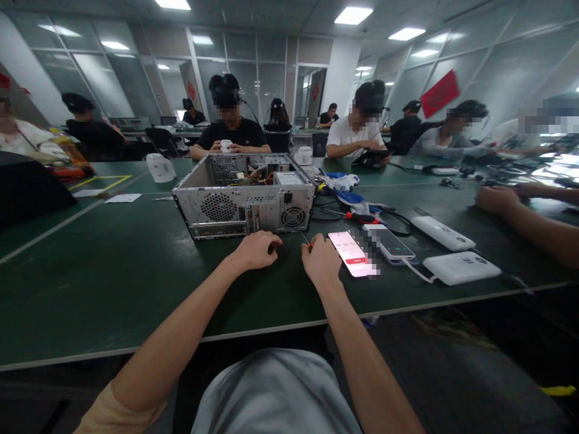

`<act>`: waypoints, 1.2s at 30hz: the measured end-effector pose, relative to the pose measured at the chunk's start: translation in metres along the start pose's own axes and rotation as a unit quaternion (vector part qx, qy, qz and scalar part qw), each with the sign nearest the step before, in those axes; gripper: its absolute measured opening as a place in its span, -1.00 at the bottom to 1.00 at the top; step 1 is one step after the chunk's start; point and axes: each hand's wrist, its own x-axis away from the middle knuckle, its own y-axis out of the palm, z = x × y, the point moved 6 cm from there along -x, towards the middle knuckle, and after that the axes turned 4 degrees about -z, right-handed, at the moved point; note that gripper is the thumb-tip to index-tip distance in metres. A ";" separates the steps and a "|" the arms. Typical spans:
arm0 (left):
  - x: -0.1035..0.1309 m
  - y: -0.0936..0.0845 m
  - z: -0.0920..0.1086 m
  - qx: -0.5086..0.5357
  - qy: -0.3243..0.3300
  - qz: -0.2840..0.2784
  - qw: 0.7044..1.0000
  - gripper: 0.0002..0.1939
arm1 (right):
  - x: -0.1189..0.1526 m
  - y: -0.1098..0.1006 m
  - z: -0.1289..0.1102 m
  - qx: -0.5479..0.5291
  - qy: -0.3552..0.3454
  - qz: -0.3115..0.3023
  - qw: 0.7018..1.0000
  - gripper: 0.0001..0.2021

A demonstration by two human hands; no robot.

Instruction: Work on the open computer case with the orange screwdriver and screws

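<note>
The computer case [244, 199] lies on the bench [131, 259], top already uncovered, power supply [293, 216] still fitted. Just before the case, the right hand [322, 259] pinches a thin-shafted tool [310, 245]; the left hand [259, 250] half-curls, its contents impossible to tell.

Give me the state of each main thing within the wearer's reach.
Computer case: uncovered, insides exposed
Phone: screen lit
Dark-faced device: cable attached
Thin tool: held in right hand
Red-black screwdriver: lying unheld
Blue-white gloves: crumpled, unworn
Left hand: fingers curled, grip unclear
</note>
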 end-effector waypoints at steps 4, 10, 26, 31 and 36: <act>0.001 -0.001 -0.003 0.014 -0.003 -0.006 1.000 -0.54 | 0.000 -0.002 0.000 -0.013 -0.009 0.025 1.000 -0.66; 0.000 -0.003 -0.007 0.026 -0.018 -0.009 0.999 -0.53 | -0.001 -0.001 0.002 -0.023 -0.013 0.023 0.999 -0.72; -0.001 0.000 0.002 -0.018 -0.016 0.010 1.000 -0.72 | -0.002 0.000 0.003 0.010 -0.024 0.005 1.000 -0.85; -0.002 0.002 0.010 -0.046 -0.018 0.042 0.998 -0.71 | -0.002 -0.003 0.001 0.003 -0.006 0.009 1.000 -0.84; -0.006 0.003 0.025 -0.050 0.004 0.068 0.996 -0.69 | -0.001 -0.001 -0.002 -0.020 -0.008 0.009 1.000 -0.83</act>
